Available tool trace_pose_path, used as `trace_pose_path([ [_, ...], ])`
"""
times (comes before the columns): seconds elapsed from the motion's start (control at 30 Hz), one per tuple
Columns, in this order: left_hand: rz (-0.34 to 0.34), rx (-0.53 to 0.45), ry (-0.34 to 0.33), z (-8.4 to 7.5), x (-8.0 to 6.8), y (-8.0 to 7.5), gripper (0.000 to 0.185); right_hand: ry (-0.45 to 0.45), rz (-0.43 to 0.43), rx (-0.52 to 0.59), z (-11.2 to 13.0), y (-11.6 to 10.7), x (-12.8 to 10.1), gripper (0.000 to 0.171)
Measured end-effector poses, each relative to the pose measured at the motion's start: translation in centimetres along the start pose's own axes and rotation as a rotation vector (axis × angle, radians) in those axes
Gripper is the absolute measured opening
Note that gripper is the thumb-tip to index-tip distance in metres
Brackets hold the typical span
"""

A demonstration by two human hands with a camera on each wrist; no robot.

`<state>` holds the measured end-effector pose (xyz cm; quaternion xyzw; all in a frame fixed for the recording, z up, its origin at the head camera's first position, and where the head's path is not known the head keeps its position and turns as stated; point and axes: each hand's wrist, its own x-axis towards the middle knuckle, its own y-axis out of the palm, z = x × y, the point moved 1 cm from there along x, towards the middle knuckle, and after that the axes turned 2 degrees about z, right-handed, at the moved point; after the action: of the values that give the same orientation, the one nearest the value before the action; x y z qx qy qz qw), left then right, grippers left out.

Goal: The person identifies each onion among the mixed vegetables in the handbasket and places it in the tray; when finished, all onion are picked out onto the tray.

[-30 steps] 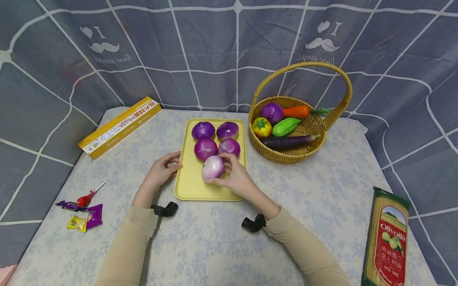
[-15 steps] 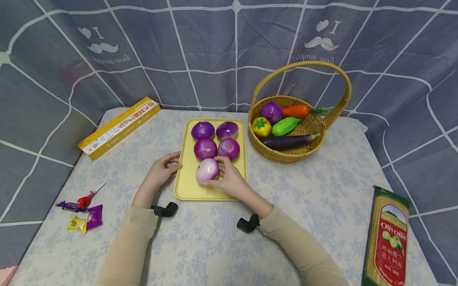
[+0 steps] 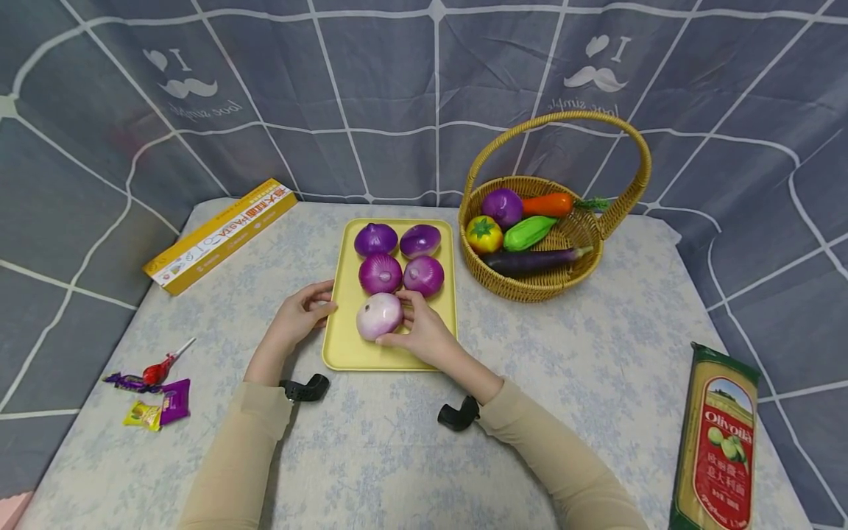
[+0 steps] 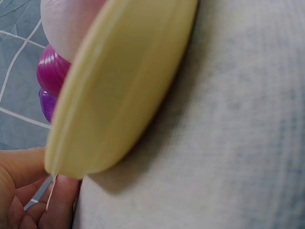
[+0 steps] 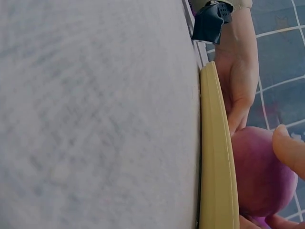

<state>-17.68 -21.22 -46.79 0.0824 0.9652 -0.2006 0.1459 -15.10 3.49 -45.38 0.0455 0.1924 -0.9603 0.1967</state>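
My right hand [image 3: 424, 335] cups the pale pink-and-white onion [image 3: 379, 316], fingers and thumb curled round its right side, so it sits steady on the flat yellow plastic tray [image 3: 344, 331] instead of rolling. The onion rests on the tray's near half, just in front of four darker purple onions [image 3: 379, 274] set two by two, and it looks to be touching the front left one of them. My left hand [image 3: 298, 318] grips the tray's left rim, fingertips [image 3: 322, 288] hooked over the edge, to keep the tray from sliding on the pale floral tablecloth [image 3: 371, 456]. In the left wrist view that rim [image 4: 119, 95] fills the picture, with my fingers just under it.

To the right, near the tray, stands the woven wicker basket [image 3: 530, 283], holding a carrot, a tomato, an aubergine, a green vegetable and one more purple onion. Farther off lie a long yellow box [image 3: 218, 234] at the back left, sweets in wrappers [image 3: 155, 401] at the near left, and a green pasta packet [image 3: 718, 442] at the near right.
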Motion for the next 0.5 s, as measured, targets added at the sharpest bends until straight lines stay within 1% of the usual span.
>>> trace_pose_path([
  [0.13, -0.004, 0.006, -0.003, 0.0, 0.0, 0.0, 0.054, 0.000, 0.002, -0.008, 0.1, -0.3, -0.2, 0.092],
  [0.27, -0.009, 0.011, -0.006, 0.0, 0.0, -0.1, 0.054, -0.008, 0.004, -0.009, 0.3, -0.6, -0.6, 0.091],
  [0.4, -0.011, 0.011, -0.006, 0.0, 0.0, -0.1, 0.054, -0.037, -0.011, -0.012, 0.8, -1.2, -1.1, 0.085],
  [0.5, -0.009, 0.011, -0.005, 0.1, 0.0, 0.0, 0.054, -0.078, -0.042, -0.020, 1.3, -2.0, -1.5, 0.073],
])
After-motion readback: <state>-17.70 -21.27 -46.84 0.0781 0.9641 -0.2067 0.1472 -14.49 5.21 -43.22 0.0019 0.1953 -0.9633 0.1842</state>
